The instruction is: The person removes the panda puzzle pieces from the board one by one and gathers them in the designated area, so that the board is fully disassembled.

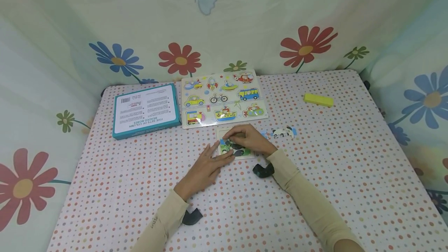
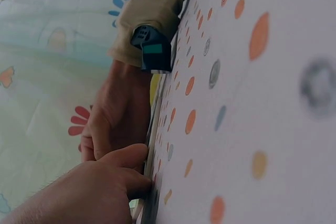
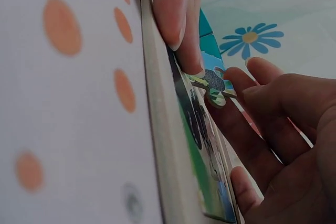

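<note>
A small wooden jigsaw tray (image 1: 247,158) lies flat on the table, partly filled with pieces in green, black and white. My right hand (image 1: 249,138) is over its far part. In the right wrist view, the right thumb and index finger pinch a jigsaw piece (image 3: 215,83) printed in blue, green and dark grey, tilted up from the picture. My left hand (image 1: 206,166) reaches in from the left, its fingers extended onto the tray's near left side. One left fingertip overlaps the piece's edge in the right wrist view. The right hand covers part of the picture.
Loose panda puzzle pieces (image 1: 283,132) lie right of the tray. Behind it is a vehicle puzzle board (image 1: 224,98), with a teal-edged box (image 1: 147,110) to its left. A yellow block (image 1: 318,100) sits at the far right. Flowered curtains (image 1: 241,18) surround the dotted table.
</note>
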`<state>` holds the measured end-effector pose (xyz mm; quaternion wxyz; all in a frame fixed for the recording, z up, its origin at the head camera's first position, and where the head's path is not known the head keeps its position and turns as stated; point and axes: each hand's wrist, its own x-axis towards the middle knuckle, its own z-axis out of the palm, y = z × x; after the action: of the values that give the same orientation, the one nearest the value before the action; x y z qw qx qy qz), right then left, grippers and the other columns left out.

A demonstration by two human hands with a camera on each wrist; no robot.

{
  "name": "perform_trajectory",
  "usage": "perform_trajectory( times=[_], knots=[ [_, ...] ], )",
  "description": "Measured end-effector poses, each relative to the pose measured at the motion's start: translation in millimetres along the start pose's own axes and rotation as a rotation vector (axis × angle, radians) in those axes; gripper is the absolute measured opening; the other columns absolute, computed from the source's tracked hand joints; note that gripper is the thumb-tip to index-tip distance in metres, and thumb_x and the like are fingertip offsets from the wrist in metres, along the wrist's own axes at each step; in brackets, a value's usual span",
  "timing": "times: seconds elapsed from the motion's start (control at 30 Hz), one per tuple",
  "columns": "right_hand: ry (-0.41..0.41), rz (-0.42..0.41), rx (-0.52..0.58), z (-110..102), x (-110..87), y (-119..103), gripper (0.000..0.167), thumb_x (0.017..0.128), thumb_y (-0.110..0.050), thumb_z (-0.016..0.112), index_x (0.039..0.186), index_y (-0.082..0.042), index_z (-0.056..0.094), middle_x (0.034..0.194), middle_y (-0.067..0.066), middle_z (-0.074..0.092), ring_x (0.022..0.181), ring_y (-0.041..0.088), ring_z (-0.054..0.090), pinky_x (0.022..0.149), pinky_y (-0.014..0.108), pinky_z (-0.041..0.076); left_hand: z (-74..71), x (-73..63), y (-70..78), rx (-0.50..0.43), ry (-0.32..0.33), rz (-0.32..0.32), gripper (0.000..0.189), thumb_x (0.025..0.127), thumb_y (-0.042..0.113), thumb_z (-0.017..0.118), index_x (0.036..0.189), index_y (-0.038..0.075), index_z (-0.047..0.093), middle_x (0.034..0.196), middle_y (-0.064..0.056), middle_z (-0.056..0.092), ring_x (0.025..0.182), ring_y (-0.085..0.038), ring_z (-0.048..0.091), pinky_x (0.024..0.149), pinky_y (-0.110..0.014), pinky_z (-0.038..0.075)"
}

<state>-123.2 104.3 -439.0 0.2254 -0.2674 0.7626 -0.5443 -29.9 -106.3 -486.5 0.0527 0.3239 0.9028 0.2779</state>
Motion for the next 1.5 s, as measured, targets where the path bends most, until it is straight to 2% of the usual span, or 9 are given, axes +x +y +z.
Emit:
perform_trajectory(
  times=[0.23, 0.43, 0.57, 0.73, 0.8, 0.87, 1.03, 1.43, 1.5],
  knots=[
    [0.021, -0.039, 0.002, 2, 7.6, 30, 0.019, 0.092, 0.004, 0.058, 0.106, 0.0, 0.069, 0.109, 0.013, 0.069, 0.108, 0.025, 0.062, 0.101, 0.04, 0.046, -0.7, 0.8, -0.3, 0.007, 0.01, 0.013, 0.05, 0.098, 0.008, 0.051, 0.144, 0.028, 0.045, 0.15, 0.016, 0.036, 0.148, -0.025, 0.008, 0.12, -0.047, 0.005],
    [0.028, -0.05, -0.04, 1, 8.7, 36, 0.016, 0.09, -0.003, 0.064, 0.103, -0.009, 0.072, 0.103, 0.002, 0.069, 0.1, 0.016, 0.062, 0.094, 0.035, 0.048, -1.0, 1.0, -0.2, 0.006, 0.008, 0.016, 0.05, 0.098, 0.009, 0.051, 0.144, 0.028, 0.045, 0.15, 0.016, 0.036, 0.148, -0.025, 0.008, 0.12, -0.047, 0.005],
    [0.028, -0.046, -0.047, 0, 8.4, 36, 0.015, 0.089, -0.003, 0.066, 0.099, -0.011, 0.074, 0.099, 0.001, 0.069, 0.097, 0.017, 0.061, 0.096, 0.039, 0.046, -1.0, 1.3, -0.1, 0.001, 0.004, 0.017, 0.05, 0.098, 0.009, 0.051, 0.144, 0.028, 0.045, 0.15, 0.016, 0.035, 0.148, -0.025, 0.008, 0.12, -0.046, 0.005],
    [0.048, -0.014, -0.062, -1, 7.7, 35, 0.014, 0.088, -0.004, 0.067, 0.096, -0.012, 0.075, 0.097, 0.0, 0.071, 0.113, 0.022, 0.059, 0.117, 0.043, 0.024, -1.0, 1.8, 0.2, -0.006, 0.003, 0.017, 0.049, 0.099, 0.01, 0.051, 0.144, 0.028, 0.046, 0.15, 0.015, 0.036, 0.148, -0.025, 0.008, 0.12, -0.046, 0.005],
    [0.058, 0.003, -0.066, -1, 7.5, 35, 0.014, 0.088, -0.005, 0.067, 0.096, -0.012, 0.075, 0.098, 0.0, 0.072, 0.122, 0.023, 0.054, 0.12, 0.041, 0.013, -0.9, 1.7, 0.2, -0.006, 0.003, 0.016, 0.049, 0.099, 0.009, 0.051, 0.144, 0.028, 0.045, 0.15, 0.015, 0.036, 0.148, -0.024, 0.007, 0.12, -0.047, 0.005],
    [0.062, 0.015, -0.057, -2, 6.9, 34, 0.014, 0.089, -0.005, 0.066, 0.097, -0.01, 0.075, 0.099, 0.002, 0.072, 0.128, 0.025, 0.05, 0.12, 0.04, 0.012, -0.8, 1.5, 0.4, -0.006, 0.002, 0.012, 0.049, 0.099, 0.009, 0.051, 0.144, 0.028, 0.045, 0.15, 0.015, 0.036, 0.148, -0.024, 0.007, 0.12, -0.046, 0.005],
    [0.066, 0.037, -0.012, -2, 6.2, 36, 0.014, 0.09, -0.004, 0.065, 0.099, -0.007, 0.075, 0.102, 0.006, 0.071, 0.133, 0.027, 0.044, 0.12, 0.039, 0.013, -0.1, 0.3, 1.0, -0.007, -0.007, 0.001, 0.05, 0.098, 0.009, 0.052, 0.144, 0.029, 0.044, 0.15, 0.016, 0.035, 0.148, -0.022, 0.006, 0.12, -0.045, 0.004],
    [0.108, 0.041, 0.05, -11, 0.5, 32, 0.014, 0.092, -0.011, 0.064, 0.101, -0.009, 0.074, 0.108, 0.005, 0.069, 0.124, 0.023, 0.053, 0.118, 0.039, 0.021, -0.4, -0.3, 2.0, 0.007, -0.017, -0.015, 0.056, 0.096, 0.004, 0.054, 0.144, 0.03, 0.045, 0.151, 0.017, 0.034, 0.148, -0.022, 0.007, 0.12, -0.045, 0.005],
    [0.121, 0.034, 0.043, -16, -3.7, 30, 0.014, 0.092, -0.012, 0.064, 0.102, -0.008, 0.074, 0.11, 0.006, 0.069, 0.122, 0.022, 0.054, 0.116, 0.04, 0.027, -0.8, -0.2, 1.9, 0.01, -0.017, -0.016, 0.056, 0.096, 0.004, 0.054, 0.144, 0.03, 0.045, 0.151, 0.017, 0.034, 0.148, -0.023, 0.008, 0.12, -0.045, 0.005]
  ],
)
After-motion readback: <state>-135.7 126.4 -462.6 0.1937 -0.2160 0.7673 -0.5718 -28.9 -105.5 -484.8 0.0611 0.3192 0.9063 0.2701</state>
